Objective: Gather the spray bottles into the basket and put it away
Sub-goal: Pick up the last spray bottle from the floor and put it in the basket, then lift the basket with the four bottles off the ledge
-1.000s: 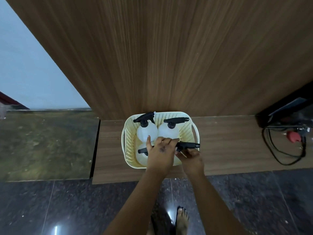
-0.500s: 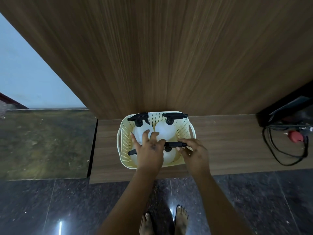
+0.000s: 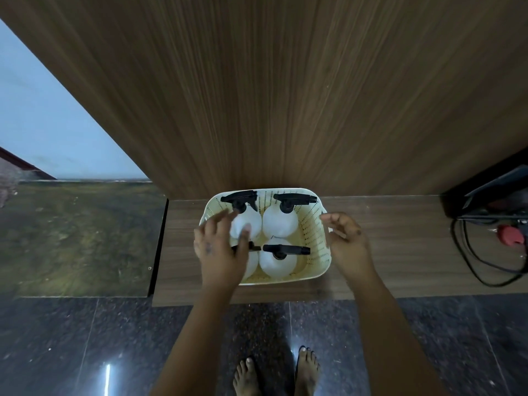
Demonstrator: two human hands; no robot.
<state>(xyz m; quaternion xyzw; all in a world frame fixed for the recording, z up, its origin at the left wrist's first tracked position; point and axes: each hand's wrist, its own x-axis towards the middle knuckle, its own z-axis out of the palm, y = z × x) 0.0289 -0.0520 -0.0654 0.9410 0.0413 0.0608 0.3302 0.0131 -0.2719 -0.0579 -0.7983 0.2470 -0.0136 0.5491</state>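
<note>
A cream perforated basket [image 3: 315, 238] stands on a low wooden ledge [image 3: 400, 252] against a wood panel. Inside it stand several white spray bottles with black trigger heads: one at back left [image 3: 251, 221], one at back right [image 3: 278, 222], one at front right [image 3: 278, 262], and one at front left mostly hidden under my left hand. My left hand [image 3: 221, 247] hovers over the basket's left side with its fingers spread and blurred. My right hand [image 3: 347, 241] is at the basket's right rim, fingers loosely bent, holding nothing that I can see.
Black cables and a red plug [image 3: 511, 235] lie on the ledge at the far right, beside a dark device [image 3: 497, 192]. A glass-topped surface [image 3: 80, 238] adjoins the ledge on the left. Dark polished floor tiles and my bare feet [image 3: 275, 372] are below.
Both hands have left the front spray bottle's trigger and moved apart, the left toward the basket's left side, the right to its right rim. The basket has not visibly moved.
</note>
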